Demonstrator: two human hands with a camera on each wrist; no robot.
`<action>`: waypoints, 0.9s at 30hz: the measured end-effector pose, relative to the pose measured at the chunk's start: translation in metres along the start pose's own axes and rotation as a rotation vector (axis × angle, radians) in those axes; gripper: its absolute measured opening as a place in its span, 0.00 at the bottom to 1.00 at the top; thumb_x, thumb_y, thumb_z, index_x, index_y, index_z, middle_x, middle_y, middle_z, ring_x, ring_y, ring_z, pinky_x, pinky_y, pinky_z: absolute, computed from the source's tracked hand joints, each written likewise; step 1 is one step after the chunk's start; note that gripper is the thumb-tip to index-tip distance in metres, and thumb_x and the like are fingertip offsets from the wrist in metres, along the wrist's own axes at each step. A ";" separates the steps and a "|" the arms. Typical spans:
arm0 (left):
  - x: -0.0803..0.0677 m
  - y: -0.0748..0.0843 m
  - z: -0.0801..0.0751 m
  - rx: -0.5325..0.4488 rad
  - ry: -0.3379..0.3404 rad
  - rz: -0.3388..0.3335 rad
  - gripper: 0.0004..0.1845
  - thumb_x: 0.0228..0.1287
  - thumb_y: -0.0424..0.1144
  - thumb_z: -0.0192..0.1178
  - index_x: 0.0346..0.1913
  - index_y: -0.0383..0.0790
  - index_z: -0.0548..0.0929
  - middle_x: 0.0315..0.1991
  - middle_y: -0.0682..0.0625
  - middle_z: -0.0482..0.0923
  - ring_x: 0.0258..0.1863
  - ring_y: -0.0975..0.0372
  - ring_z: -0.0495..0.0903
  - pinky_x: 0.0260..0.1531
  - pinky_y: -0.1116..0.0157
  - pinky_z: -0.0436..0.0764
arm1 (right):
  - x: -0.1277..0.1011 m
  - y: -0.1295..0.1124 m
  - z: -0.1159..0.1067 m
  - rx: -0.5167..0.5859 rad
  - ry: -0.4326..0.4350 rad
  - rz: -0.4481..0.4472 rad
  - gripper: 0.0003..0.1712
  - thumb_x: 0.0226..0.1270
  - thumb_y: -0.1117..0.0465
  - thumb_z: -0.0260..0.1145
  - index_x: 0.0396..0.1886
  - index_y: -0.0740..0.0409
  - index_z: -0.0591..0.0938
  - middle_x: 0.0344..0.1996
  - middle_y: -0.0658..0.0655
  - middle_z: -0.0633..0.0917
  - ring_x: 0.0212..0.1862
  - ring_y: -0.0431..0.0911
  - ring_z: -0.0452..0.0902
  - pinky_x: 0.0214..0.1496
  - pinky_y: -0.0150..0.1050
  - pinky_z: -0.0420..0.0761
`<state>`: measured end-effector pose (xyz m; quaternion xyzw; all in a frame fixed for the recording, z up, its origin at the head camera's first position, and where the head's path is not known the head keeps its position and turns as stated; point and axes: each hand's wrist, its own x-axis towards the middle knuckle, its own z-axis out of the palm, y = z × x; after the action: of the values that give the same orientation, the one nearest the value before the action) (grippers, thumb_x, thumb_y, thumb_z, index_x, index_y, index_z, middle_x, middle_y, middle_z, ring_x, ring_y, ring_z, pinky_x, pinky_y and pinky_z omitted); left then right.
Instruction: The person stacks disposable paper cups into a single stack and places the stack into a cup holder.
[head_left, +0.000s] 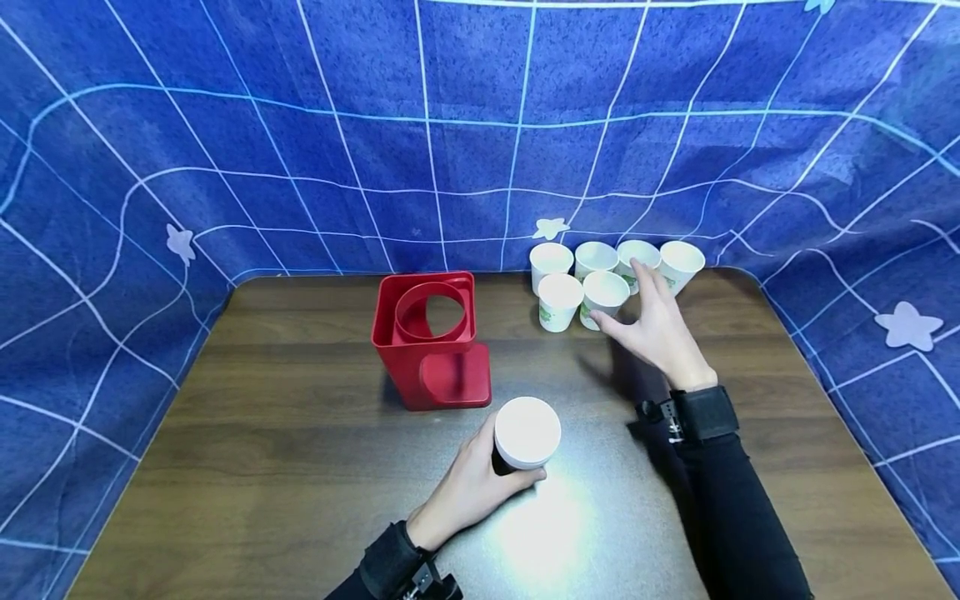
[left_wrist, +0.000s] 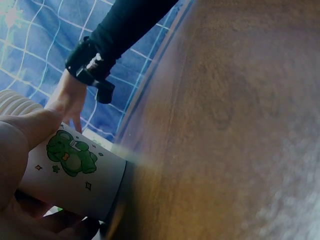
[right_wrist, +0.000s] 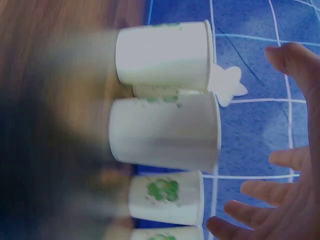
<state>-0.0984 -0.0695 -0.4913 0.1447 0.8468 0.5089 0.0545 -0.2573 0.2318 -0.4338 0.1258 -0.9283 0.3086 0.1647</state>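
My left hand (head_left: 480, 482) holds an upright stack of white paper cups (head_left: 527, 432) near the middle of the table. Nested rims and a green bear print on the lowest cup (left_wrist: 82, 175) show in the left wrist view. Farther back, white paper cups with green prints stand in two rows. My right hand (head_left: 663, 337) reaches over the front-row right cup (head_left: 604, 292), thumb and fingers spread. In the right wrist view, a gap shows between those fingers (right_wrist: 260, 192) and the cup rims. Beside that cup stands the front-row left cup (head_left: 560, 307).
Left of the cups is a red plastic stand (head_left: 397, 362) with a round ring in its top and a flat base. Several more cups form the back row, including a tilted one (head_left: 681, 265) at its right end. Blue cloth (head_left: 465, 142) hangs behind the wooden table (head_left: 285, 433).
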 end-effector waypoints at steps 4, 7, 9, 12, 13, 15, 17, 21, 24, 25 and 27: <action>0.000 -0.001 0.000 0.011 0.004 0.008 0.48 0.54 0.53 0.79 0.75 0.46 0.66 0.65 0.51 0.78 0.63 0.61 0.78 0.66 0.49 0.76 | 0.005 0.004 0.007 0.053 -0.025 0.089 0.59 0.63 0.39 0.72 0.82 0.63 0.54 0.76 0.71 0.63 0.77 0.65 0.58 0.76 0.64 0.61; -0.001 -0.001 0.000 0.017 0.007 0.016 0.48 0.54 0.52 0.79 0.74 0.46 0.66 0.65 0.51 0.78 0.63 0.61 0.79 0.66 0.50 0.76 | 0.006 0.008 0.011 0.065 -0.019 0.124 0.59 0.64 0.39 0.71 0.81 0.65 0.55 0.76 0.73 0.63 0.76 0.67 0.59 0.75 0.65 0.62; -0.001 -0.001 0.000 0.017 0.008 0.020 0.48 0.54 0.52 0.79 0.74 0.46 0.66 0.65 0.51 0.78 0.63 0.61 0.78 0.66 0.50 0.77 | 0.007 0.009 0.014 0.083 -0.016 0.140 0.57 0.65 0.40 0.70 0.80 0.67 0.55 0.75 0.75 0.64 0.73 0.68 0.63 0.73 0.65 0.64; -0.001 -0.001 -0.001 0.018 0.009 0.021 0.48 0.54 0.52 0.79 0.74 0.46 0.66 0.65 0.51 0.78 0.63 0.61 0.78 0.66 0.50 0.77 | 0.008 0.013 0.019 0.117 -0.018 0.164 0.56 0.66 0.40 0.70 0.80 0.67 0.57 0.72 0.75 0.66 0.68 0.68 0.69 0.69 0.64 0.69; -0.001 -0.001 -0.001 0.017 0.008 0.021 0.48 0.54 0.52 0.79 0.74 0.46 0.66 0.65 0.51 0.78 0.63 0.62 0.78 0.66 0.50 0.77 | 0.008 0.013 0.020 0.130 -0.020 0.172 0.55 0.66 0.40 0.70 0.80 0.67 0.57 0.72 0.75 0.67 0.66 0.68 0.70 0.67 0.63 0.71; -0.001 -0.002 -0.001 0.019 0.009 0.021 0.48 0.54 0.52 0.79 0.74 0.46 0.66 0.65 0.51 0.78 0.63 0.61 0.79 0.66 0.50 0.77 | 0.009 0.015 0.023 0.144 -0.026 0.189 0.55 0.67 0.40 0.69 0.80 0.66 0.57 0.72 0.74 0.68 0.66 0.67 0.72 0.66 0.62 0.73; -0.001 -0.002 -0.001 0.018 0.008 0.021 0.48 0.54 0.52 0.79 0.74 0.46 0.66 0.65 0.51 0.78 0.63 0.61 0.79 0.66 0.50 0.77 | 0.010 0.017 0.026 0.148 -0.030 0.201 0.54 0.67 0.39 0.69 0.80 0.65 0.58 0.72 0.73 0.68 0.66 0.66 0.73 0.66 0.61 0.74; -0.001 -0.002 -0.001 0.014 0.006 0.025 0.47 0.54 0.52 0.79 0.74 0.46 0.66 0.65 0.52 0.78 0.63 0.62 0.79 0.66 0.51 0.77 | 0.012 0.018 0.029 0.158 -0.035 0.205 0.52 0.67 0.40 0.69 0.79 0.63 0.61 0.71 0.71 0.71 0.61 0.64 0.78 0.63 0.58 0.78; -0.001 -0.001 0.000 0.010 0.008 0.033 0.47 0.53 0.51 0.79 0.74 0.47 0.67 0.65 0.53 0.79 0.63 0.62 0.79 0.66 0.51 0.77 | 0.014 0.019 0.031 0.161 -0.030 0.198 0.49 0.67 0.42 0.70 0.77 0.63 0.63 0.68 0.70 0.75 0.56 0.63 0.82 0.59 0.57 0.80; -0.001 -0.001 0.000 0.011 0.010 0.036 0.47 0.53 0.51 0.79 0.74 0.47 0.67 0.64 0.53 0.79 0.62 0.62 0.79 0.65 0.51 0.77 | 0.014 0.019 0.031 0.157 -0.028 0.196 0.48 0.67 0.42 0.70 0.77 0.64 0.64 0.68 0.70 0.75 0.55 0.63 0.82 0.59 0.58 0.80; -0.001 -0.001 0.000 0.011 0.010 0.037 0.47 0.53 0.51 0.79 0.74 0.48 0.67 0.64 0.53 0.79 0.62 0.62 0.79 0.65 0.51 0.77 | 0.014 0.019 0.031 0.148 -0.024 0.196 0.47 0.67 0.44 0.71 0.76 0.65 0.65 0.66 0.71 0.76 0.52 0.63 0.84 0.59 0.58 0.80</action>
<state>-0.0979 -0.0706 -0.4922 0.1581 0.8470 0.5059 0.0401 -0.2834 0.2255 -0.4616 0.0497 -0.9128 0.3894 0.1128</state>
